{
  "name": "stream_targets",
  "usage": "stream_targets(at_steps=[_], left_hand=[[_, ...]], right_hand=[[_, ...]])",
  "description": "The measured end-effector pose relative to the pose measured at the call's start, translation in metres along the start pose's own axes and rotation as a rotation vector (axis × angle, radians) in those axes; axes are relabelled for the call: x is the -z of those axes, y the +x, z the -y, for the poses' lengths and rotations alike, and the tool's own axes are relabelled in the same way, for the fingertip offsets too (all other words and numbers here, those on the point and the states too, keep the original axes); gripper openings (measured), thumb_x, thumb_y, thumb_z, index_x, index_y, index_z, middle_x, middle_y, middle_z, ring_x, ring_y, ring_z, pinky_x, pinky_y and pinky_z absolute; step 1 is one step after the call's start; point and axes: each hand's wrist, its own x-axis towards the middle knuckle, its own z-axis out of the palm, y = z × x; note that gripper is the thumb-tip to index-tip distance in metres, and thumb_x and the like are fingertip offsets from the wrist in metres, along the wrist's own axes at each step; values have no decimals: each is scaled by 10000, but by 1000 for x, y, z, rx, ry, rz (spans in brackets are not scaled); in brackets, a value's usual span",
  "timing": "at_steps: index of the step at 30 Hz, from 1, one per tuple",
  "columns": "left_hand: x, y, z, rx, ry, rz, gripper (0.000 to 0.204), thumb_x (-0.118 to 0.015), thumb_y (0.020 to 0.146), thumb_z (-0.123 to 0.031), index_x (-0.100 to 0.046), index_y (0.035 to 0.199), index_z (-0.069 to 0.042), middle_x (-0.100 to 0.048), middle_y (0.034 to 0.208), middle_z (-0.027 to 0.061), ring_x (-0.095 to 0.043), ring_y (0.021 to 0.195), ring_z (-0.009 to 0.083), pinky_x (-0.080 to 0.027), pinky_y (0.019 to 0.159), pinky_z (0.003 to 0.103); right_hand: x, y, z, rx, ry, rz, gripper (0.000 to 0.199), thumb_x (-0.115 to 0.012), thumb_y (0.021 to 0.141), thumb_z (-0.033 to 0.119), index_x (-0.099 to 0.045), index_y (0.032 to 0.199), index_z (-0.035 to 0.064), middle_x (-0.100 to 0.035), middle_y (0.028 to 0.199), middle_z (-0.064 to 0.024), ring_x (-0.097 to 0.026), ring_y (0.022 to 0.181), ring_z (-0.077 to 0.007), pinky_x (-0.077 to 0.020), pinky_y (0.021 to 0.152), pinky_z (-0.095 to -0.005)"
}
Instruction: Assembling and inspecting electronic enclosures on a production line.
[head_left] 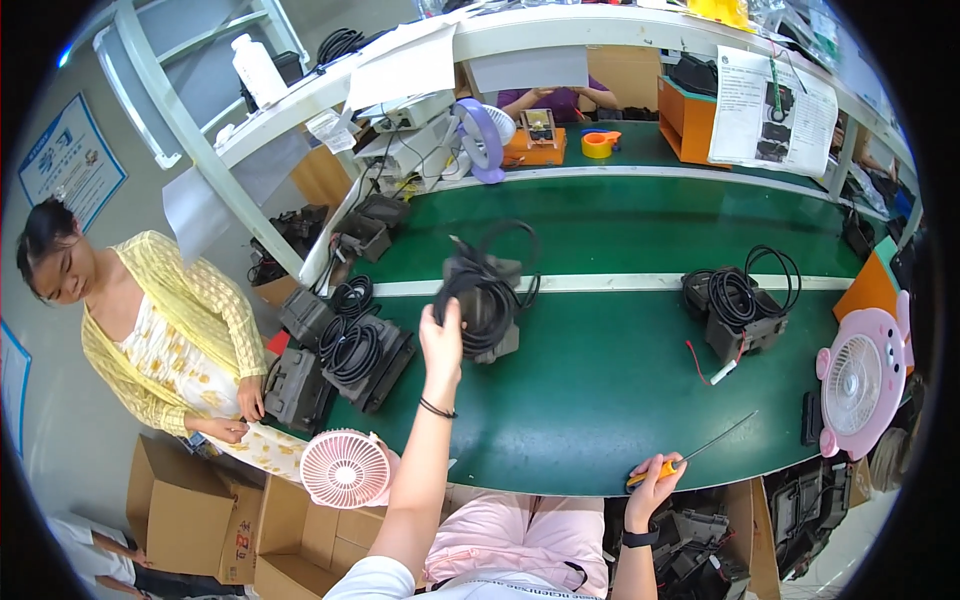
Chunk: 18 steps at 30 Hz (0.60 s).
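My left hand (442, 338) is closed on a coiled black cable (490, 312) over the middle of the green workbench. A dark grey plastic box (505, 345) shows behind the coil, both smeared by motion. Closed round the orange-and-black handle of a screwdriver (718, 437), my right hand (652, 488) is at the bench's front edge. The screwdriver's shaft points up and to the right. Further right on the bench sits another dark box (745, 333) with a black cable coil (733, 297) on top and a white connector (723, 372) on a red lead.
More grey boxes with cables (362, 355) crowd the bench's left end, near a co-worker in yellow (185, 330). A pink fan (345, 468) stands at the front left, a pink animal-shaped fan (860, 380) at the right. Cardboard boxes (185, 510) are below. A shelf (600, 35) spans the back.
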Motion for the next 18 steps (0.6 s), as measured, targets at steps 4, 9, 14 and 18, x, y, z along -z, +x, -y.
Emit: stream_targets(at_steps=[4,9,14,18], left_hand=[[21,47,-5,16,-312,-11,325,-614,898,-98,-548,1177,55,-655,1078,119,-653,936,213,-529,847,333],[48,110,-9,10,341,-281,510,-721,779,-203,-550,1093,160,-595,1157,278,-616,1049,330,-490,895,398],[42,115,-10,-25,1158,-199,684,-626,767,-482,-579,1166,72,-527,1274,265,-545,1177,399,-458,967,477],[15,101,1,-84,1222,-149,917,-699,778,-385,-220,1515,-126,-305,1443,208,-427,1267,414,-433,985,520]], right_hand=[[0,0,1,4,-46,10,144,-494,1018,153,-368,1016,83,-460,672,-20,-482,546,-96,-440,531,-237],[0,0,1,-7,-54,23,147,-499,1010,140,-367,1002,75,-468,666,-25,-496,550,-101,-454,537,-243],[0,0,2,-4,-71,14,147,-498,1010,135,-366,995,72,-467,667,-25,-499,546,-101,-454,532,-243],[-1,0,2,12,-77,7,148,-499,1009,132,-365,992,72,-465,667,-25,-497,540,-101,-455,525,-243]])
